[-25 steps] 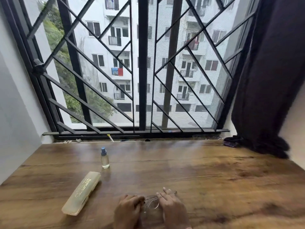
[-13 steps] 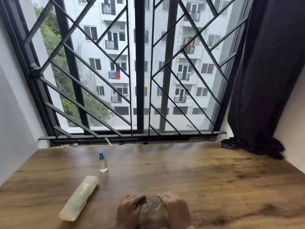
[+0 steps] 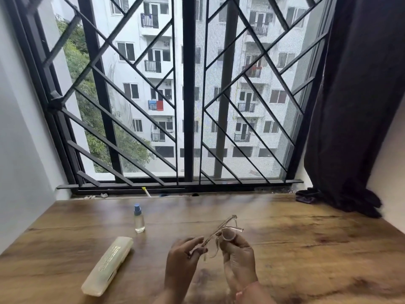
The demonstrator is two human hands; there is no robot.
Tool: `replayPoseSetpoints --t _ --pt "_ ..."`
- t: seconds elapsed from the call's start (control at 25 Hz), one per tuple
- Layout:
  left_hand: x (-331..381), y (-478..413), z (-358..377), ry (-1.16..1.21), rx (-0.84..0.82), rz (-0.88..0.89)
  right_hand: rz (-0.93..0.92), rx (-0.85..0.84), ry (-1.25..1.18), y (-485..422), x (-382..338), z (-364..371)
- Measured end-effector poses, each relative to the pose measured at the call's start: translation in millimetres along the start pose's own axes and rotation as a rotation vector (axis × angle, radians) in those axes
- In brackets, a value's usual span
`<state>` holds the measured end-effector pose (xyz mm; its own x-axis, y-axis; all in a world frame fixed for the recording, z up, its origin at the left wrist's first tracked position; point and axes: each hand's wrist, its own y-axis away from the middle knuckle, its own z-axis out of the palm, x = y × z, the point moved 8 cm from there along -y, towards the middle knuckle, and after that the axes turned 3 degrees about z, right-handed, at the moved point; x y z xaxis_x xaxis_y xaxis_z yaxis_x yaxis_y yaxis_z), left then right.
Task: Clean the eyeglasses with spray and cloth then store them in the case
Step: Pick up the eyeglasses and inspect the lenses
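Observation:
Clear-framed eyeglasses [image 3: 221, 234] are lifted above the wooden table [image 3: 306, 249], tilted with one temple pointing up and away. My right hand [image 3: 238, 260] grips the frame at a lens, and my left hand [image 3: 184, 257] pinches the frame's near end. A small clear spray bottle [image 3: 139, 218] with a blue cap stands upright to the left of my hands. A long pale-yellow glasses case [image 3: 108, 265] lies shut on the table at the front left. No cloth is visible.
A barred window [image 3: 188, 95] runs along the table's far edge, with small debris and a yellow-tipped stick [image 3: 146, 191] on the sill. A dark curtain [image 3: 350, 106] hangs at the right, its hem and a dark bundle [image 3: 306, 195] resting on the table's back right corner.
Both hands have raised the eyeglasses from low near the table's front edge up and away, and the frame has tilted. The bottle and case have not moved.

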<state>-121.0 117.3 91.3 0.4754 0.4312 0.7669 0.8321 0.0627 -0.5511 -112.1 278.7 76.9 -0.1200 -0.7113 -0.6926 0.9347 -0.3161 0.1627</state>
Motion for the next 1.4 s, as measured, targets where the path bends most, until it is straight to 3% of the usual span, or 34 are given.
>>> replayPoseSetpoints --t 0.28,0.52,0.64,0.72,0.8,0.92,1.12,1.4 --pt "21 -9 1 -0.026 -0.011 0.045 0.142 0.06 -0.237 -6 16 -6" --pt "15 -25 -5 -0.041 0.011 -0.004 0.141 0.045 -0.114 -16 16 -22" --pt "14 -35 -14 -0.189 0.016 0.016 -0.049 0.102 0.063 -22 -20 -37" --pt "15 -43 -19 -0.284 0.008 0.045 -0.371 0.111 0.489 -17 -62 -29" --pt "16 -51 -20 -0.344 -0.006 0.083 -0.746 0.011 0.99 -3 -83 2" --pt "18 -57 -19 -0.368 -0.02 0.129 -1.04 -0.203 1.373 5 -71 34" --pt "23 -58 -16 -0.348 -0.033 0.175 -1.105 -0.321 1.532 -3 -56 48" --pt "29 -64 -25 -0.226 0.006 0.182 -0.933 -0.306 1.36 -15 -68 43"
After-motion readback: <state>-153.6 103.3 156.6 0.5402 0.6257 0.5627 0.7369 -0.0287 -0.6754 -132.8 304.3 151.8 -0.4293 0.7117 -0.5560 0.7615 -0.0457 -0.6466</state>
